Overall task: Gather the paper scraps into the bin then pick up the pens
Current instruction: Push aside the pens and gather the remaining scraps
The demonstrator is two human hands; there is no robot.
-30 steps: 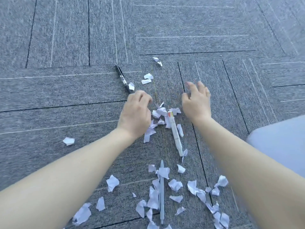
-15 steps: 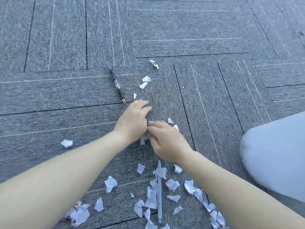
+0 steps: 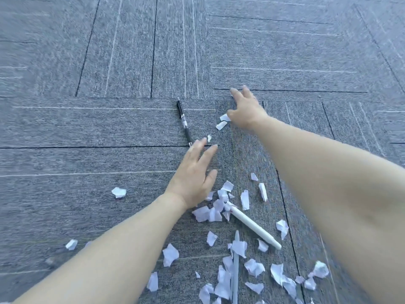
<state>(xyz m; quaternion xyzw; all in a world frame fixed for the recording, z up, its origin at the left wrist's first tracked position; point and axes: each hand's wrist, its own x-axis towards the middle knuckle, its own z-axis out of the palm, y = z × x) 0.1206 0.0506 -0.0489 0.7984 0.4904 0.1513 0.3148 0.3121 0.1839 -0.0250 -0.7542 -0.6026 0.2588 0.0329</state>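
Several white paper scraps lie scattered on the grey carpet, most of them near the bottom centre. A white pen lies slanted among them, and a grey-white pen lies lengthwise below it, partly under scraps. A black pen rests farther away. My left hand hovers flat with fingers spread just beyond the scrap pile, its fingertips near the black pen's tip. My right hand reaches far forward, fingers apart, beside two scraps. No bin is in view.
Grey carpet tiles with dark seams cover the whole floor. Lone scraps lie at the left and lower left.
Both hands have left the pile they had pressed together and moved forward with fingers open. The right hand went farthest, up to the distant scraps. The white pen now shows, lying slanted.
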